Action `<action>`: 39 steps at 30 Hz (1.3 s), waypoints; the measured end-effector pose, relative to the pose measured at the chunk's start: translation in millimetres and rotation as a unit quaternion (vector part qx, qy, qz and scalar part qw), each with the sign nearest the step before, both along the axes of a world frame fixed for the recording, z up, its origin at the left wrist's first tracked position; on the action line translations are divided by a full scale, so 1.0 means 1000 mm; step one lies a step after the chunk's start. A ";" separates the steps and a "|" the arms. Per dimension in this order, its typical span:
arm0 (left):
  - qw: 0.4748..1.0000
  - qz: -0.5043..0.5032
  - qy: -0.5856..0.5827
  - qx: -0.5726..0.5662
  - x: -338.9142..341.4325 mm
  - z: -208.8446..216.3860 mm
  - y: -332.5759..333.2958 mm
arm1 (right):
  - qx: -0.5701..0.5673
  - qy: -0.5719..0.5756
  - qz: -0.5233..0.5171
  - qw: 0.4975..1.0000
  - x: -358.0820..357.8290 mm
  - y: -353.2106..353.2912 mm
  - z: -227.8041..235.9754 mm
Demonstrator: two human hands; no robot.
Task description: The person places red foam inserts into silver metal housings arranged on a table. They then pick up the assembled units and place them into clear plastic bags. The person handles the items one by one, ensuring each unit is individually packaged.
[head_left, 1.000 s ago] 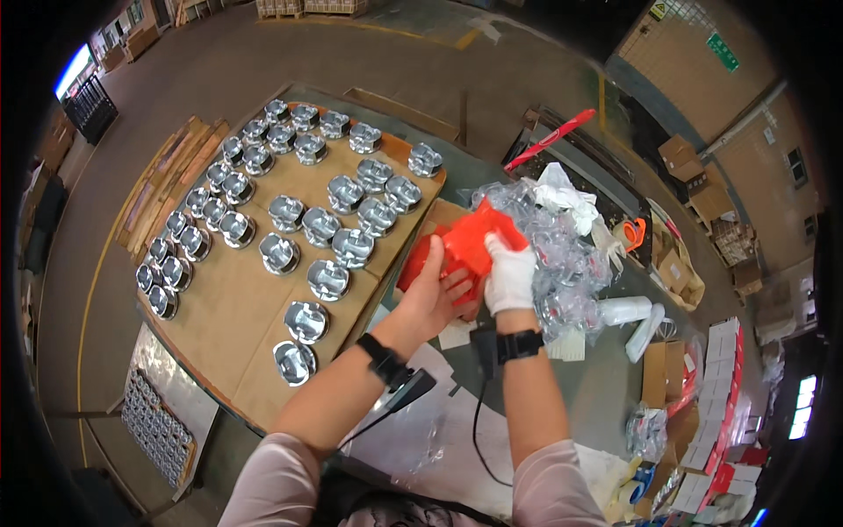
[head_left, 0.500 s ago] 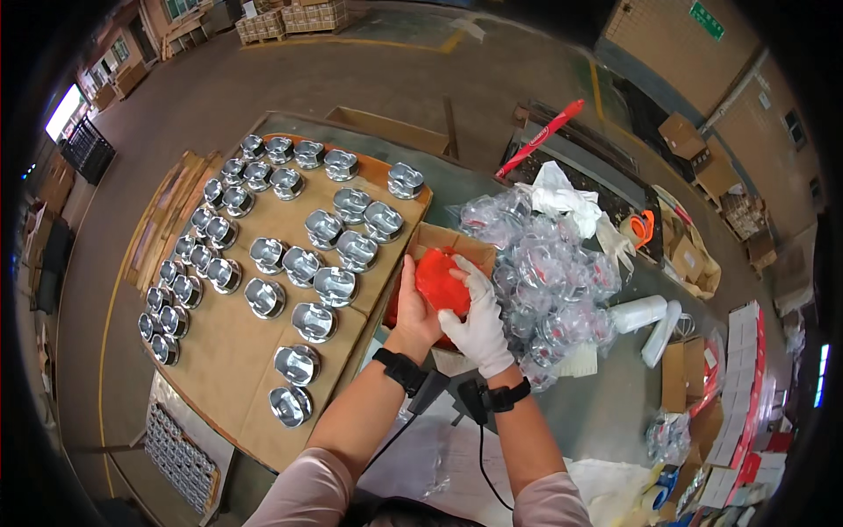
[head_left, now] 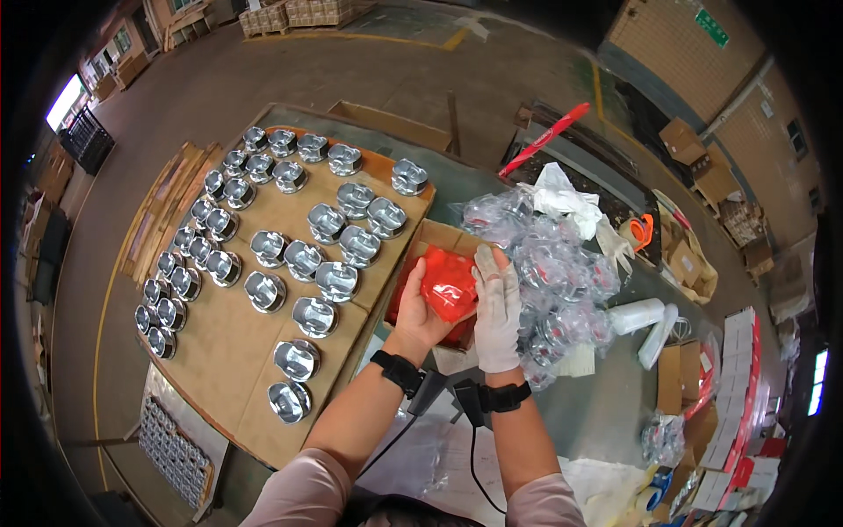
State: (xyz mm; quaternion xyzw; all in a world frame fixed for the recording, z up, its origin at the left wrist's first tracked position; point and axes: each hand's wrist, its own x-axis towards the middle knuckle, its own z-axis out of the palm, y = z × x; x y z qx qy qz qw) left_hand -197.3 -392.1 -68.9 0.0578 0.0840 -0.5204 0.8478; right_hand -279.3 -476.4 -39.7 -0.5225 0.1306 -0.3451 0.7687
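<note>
Shiny red plastic wrap covers a rounded packet [head_left: 450, 288], its contents hidden. My bare left hand [head_left: 420, 318] is closed around its left and lower side. Along its right edge lies my right hand [head_left: 498, 312] in a white glove, fingers together and pressed against the wrap. Both hands are above an open cardboard box [head_left: 436, 235], with more red wrapping partly visible inside. To the left, metal pistons [head_left: 338, 281] stand in loose rows on a cardboard-covered board [head_left: 233, 351]. Right of my gloved hand is a heap of clear-bagged parts [head_left: 553, 272].
Beyond the heap lie white crumpled cloths [head_left: 566, 198], a long red tube [head_left: 544, 139] and an orange tape dispenser [head_left: 643, 231]. Clear plastic rolls [head_left: 637, 314] rest on the right. White boxes [head_left: 736, 386] are stacked at far right; a lower tray of pistons [head_left: 176, 452] sits at left.
My gloved hand has shifted from over the packet's top to its right side, its fingers straighter. The packet has turned slightly, and more of its red face shows.
</note>
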 end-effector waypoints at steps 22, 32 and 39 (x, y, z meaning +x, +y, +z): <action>0.923 -0.166 -0.200 0.283 -0.048 0.108 0.339 | 0.023 0.279 0.047 0.959 -0.089 0.192 0.103; 0.969 -0.068 -0.079 0.224 0.023 0.081 0.465 | -0.531 0.442 -0.065 0.720 -0.017 0.318 0.022; 0.943 -0.152 -0.182 0.235 0.051 0.065 0.420 | -0.203 0.443 0.118 0.865 -0.003 0.355 0.081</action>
